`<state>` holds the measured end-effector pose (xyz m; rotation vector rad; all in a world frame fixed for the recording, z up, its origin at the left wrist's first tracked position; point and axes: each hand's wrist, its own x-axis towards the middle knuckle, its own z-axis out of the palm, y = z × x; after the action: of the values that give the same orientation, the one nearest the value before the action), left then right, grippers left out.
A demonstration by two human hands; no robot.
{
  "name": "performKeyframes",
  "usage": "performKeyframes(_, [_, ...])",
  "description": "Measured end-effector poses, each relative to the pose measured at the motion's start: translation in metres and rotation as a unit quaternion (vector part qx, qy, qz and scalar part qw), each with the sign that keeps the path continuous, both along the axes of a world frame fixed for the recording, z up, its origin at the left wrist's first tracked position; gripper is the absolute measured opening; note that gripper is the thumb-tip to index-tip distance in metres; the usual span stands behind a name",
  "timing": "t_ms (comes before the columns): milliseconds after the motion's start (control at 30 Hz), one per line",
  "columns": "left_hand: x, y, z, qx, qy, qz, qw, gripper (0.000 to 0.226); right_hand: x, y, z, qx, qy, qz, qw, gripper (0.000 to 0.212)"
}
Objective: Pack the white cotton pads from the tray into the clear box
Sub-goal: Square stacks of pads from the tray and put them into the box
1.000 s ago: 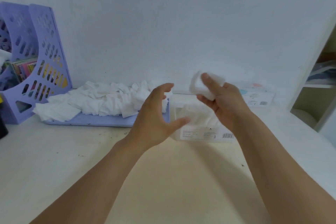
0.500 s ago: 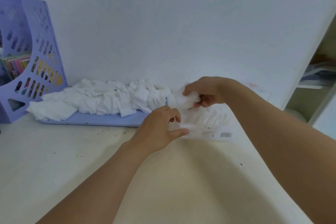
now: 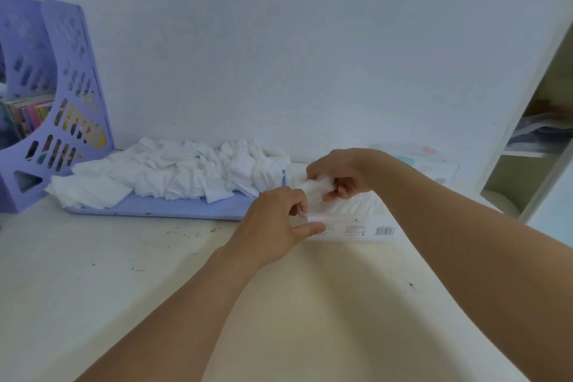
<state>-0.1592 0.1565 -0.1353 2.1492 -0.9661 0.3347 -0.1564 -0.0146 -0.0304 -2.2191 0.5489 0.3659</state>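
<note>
We see the tray (image 3: 173, 209) on the counter (image 3: 155, 288), close to the wall (image 3: 310, 56) behind it. The cotton pads (image 3: 173, 175) lie in a heap on the tray. The file rack (image 3: 46, 108) stands to the left of the tray, just beside it. The clear box (image 3: 356, 223) sits to the right of the tray, touching it. The left hand (image 3: 276, 223) is at the box's front left corner. The right hand (image 3: 338, 174) is over the box with a pad (image 3: 314, 187) in it. A shelf (image 3: 533, 146) stands far right.
</note>
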Motion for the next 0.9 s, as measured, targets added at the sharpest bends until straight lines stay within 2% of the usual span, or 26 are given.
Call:
performKeyframes(67, [0.0,-0.002,0.0,-0.002,0.001,0.008,1.0,0.037,0.001,-0.003,0.001,-0.044,0.005,0.003,0.999,0.012])
performKeyframes(167, [-0.001,-0.003,-0.001,-0.005,0.008,0.01,1.0,0.037,0.002,-0.004,0.001,-0.113,0.022,0.014,0.993,0.028])
performKeyframes(267, [-0.003,-0.005,0.0,-0.01,0.016,0.008,1.0,0.04,0.006,0.001,0.0,-0.115,0.014,0.013,0.993,0.037])
performKeyframes(433, [-0.004,-0.005,0.002,-0.017,0.017,0.007,1.0,0.037,0.011,0.013,-0.006,-0.097,0.007,-0.031,0.995,0.031])
performKeyframes(533, [-0.004,-0.005,0.001,-0.017,0.02,0.008,1.0,0.037,0.009,0.019,-0.017,-0.142,-0.044,-0.027,0.988,0.037])
performKeyframes(667, [-0.005,-0.005,0.002,-0.019,0.022,0.013,1.0,0.035,0.009,0.027,-0.03,-0.286,-0.107,-0.005,0.952,0.027])
performKeyframes(800, [-0.005,-0.007,-0.002,-0.034,0.015,0.019,0.999,0.033,0.008,0.032,-0.033,-0.421,-0.136,0.013,0.897,0.02])
performKeyframes(900, [-0.006,-0.009,-0.001,-0.038,0.014,0.021,0.999,0.032,0.009,0.032,-0.036,-0.484,-0.135,0.025,0.865,0.019])
